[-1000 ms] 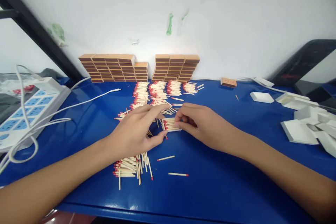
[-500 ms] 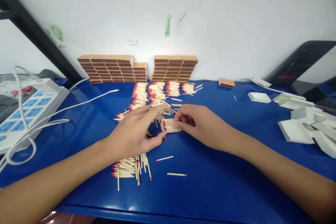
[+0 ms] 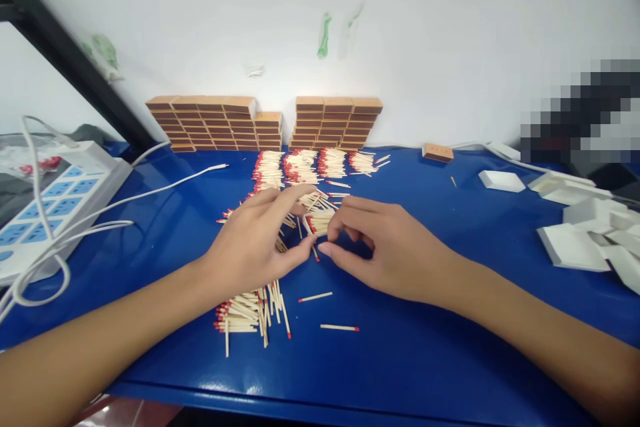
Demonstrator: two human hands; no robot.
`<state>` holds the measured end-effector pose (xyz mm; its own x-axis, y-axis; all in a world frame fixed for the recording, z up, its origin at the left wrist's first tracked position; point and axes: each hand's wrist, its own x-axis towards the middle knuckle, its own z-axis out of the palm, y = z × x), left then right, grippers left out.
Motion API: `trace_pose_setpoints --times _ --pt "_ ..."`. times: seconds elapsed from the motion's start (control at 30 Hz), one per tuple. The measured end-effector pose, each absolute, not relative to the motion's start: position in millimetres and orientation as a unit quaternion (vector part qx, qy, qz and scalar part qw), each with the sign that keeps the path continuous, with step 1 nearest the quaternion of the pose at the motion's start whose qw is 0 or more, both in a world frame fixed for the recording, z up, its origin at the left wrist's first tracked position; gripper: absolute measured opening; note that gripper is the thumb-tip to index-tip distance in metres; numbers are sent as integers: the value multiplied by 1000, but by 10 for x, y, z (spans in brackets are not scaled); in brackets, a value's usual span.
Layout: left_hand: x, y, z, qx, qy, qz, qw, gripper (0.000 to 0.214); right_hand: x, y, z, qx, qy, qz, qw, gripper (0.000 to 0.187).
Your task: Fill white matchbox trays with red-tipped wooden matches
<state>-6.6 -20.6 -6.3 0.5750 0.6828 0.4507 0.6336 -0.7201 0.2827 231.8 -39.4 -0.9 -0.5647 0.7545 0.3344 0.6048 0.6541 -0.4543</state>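
Both my hands meet over the middle of a blue table (image 3: pixel 430 353). Between them they hold a small white matchbox tray (image 3: pixel 320 222) full of red-tipped matches, lifted and tilted. My left hand (image 3: pixel 255 247) pinches its left end with thumb and forefinger. My right hand (image 3: pixel 380 247) grips its right end with curled fingers. A loose heap of matches (image 3: pixel 250 313) lies just in front of my left hand. Two single matches (image 3: pixel 340 327) lie nearer the front edge.
Rows of sorted matches (image 3: pixel 310 165) lie behind my hands. Two stacks of brown matchboxes (image 3: pixel 215 123) stand against the white wall, and one brown box (image 3: pixel 437 152) lies apart. White empty trays (image 3: pixel 570 247) are piled at the right. A power strip (image 3: pixel 55 203) with white cables sits left.
The filled tray has come up off the table and tilted between my fingers. My right thumb has dropped under it.
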Motion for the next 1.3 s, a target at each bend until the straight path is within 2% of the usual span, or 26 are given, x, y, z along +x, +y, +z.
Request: trace_pose_setpoints --times 0.07,0.2,0.33,0.43,0.5,0.67,0.77,0.9,1.03,1.3 --pt "-69 -195 -49 872 397 285 28 59 2300 -429 -32 -386 -885 124 230 9" --pt "-64 -172 -27 856 426 292 16 54 2260 -422 -106 -364 -912 113 149 28" --pt "-57 -161 -26 850 429 306 14 55 2251 -365 -66 -406 -894 166 93 17" --pt "-64 -159 -31 854 425 300 12 55 2297 -341 34 -426 -877 213 58 18" --pt "-67 -167 -37 856 427 292 8 55 2331 -343 77 -418 -875 231 80 19" --pt "-43 -242 -55 880 374 293 19 58 2323 -375 -14 -418 -851 149 280 11" --pt "-30 -274 -56 891 345 294 28 57 2300 -368 -81 -410 -856 97 298 12" --pt "-47 -233 -32 868 396 299 3 57 2320 -334 -72 -430 -839 55 330 14" --pt "-66 -184 -8 835 447 321 -4 52 2308 -318 -127 -468 -831 80 288 13" --pt "-73 -154 -14 836 458 304 -6 53 2355 -256 -87 -454 -854 173 184 11"
